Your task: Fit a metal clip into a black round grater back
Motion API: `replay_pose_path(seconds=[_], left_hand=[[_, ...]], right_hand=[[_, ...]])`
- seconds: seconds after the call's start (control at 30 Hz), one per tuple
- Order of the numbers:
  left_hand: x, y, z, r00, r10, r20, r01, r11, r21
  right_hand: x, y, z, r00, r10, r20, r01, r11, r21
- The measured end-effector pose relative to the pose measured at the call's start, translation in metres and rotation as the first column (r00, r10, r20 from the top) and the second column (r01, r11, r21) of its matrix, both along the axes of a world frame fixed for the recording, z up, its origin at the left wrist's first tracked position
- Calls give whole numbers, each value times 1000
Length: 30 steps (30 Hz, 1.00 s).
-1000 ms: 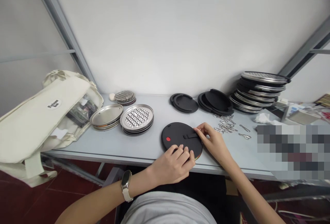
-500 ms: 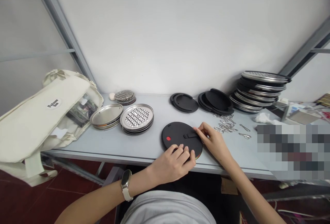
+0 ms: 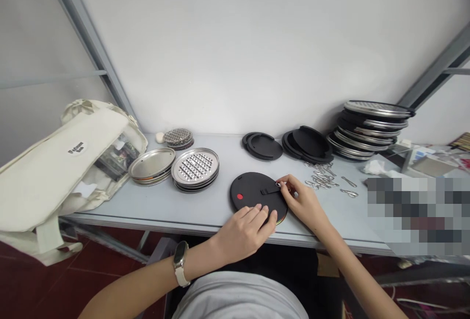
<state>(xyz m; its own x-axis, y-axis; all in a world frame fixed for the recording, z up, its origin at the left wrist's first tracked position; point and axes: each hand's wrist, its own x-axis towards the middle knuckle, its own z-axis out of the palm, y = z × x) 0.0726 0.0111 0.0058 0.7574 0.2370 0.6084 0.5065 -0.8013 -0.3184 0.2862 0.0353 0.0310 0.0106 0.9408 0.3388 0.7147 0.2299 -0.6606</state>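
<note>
A black round disc with a red dot and a short raised strip lies near the table's front edge; its lower right rim shows a thin coloured line. My left hand grips its near edge, fingers resting over the top. At the right rim, my right hand pinches a small metal wire clip between thumb and forefinger, close to the end of the strip. Part of the clip is hidden by the fingers. Several loose metal wire clips lie scattered beyond my right hand.
Round metal grater plates, plain metal discs and smaller graters are stacked left. Black round holders lie at the back, beside a tall stack of assembled graters. A cream bag stands at the left end.
A bit of the metal clip now shows at my right fingertips, over the disc's rim. My left fingers have shifted slightly; the disc has barely moved.
</note>
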Motion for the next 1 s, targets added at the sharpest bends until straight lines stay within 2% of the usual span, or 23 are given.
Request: replay_pose_path(seconds=[0.27,0.53,1.0], left_hand=[[1,-2,6,995,-26,92,22,999,47],[2,0,1,998,-12,58,8,997,71],[1,0,-1,1000,8,14,-9,997,79]], right_hand=[[0,0,0,996,83,16,-83,997,-4],[-1,0,0,991,131,0,-131,991,-27],[-2,1,-2,994,109,14,-108,992,-60]])
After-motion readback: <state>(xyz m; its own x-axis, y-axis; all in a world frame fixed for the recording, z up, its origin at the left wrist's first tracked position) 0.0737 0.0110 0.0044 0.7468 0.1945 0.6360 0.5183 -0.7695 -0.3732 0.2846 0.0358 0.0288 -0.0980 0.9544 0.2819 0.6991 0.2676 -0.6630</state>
